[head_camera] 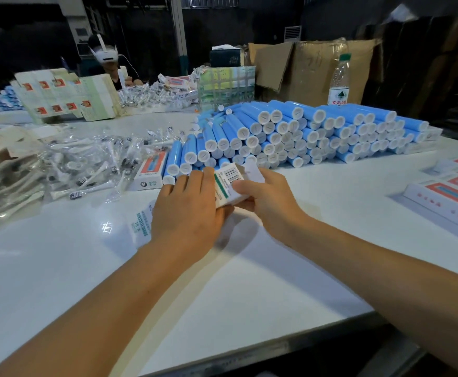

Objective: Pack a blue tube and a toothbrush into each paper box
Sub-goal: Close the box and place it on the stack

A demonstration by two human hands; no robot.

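Paper box (229, 183) gripped by left hand (188, 210) and right hand (267, 198), long axis running away toward blue tubes (298, 131), far flap seemingly open, toothbrushes (86, 170) left.

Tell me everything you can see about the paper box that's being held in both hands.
The paper box is a small white carton, apparently thin card, with a black barcode and a green stripe on its upper face. An end flap stands open toward the blue tubes. It is tilted just above the white table, gripped by the left hand and right hand.
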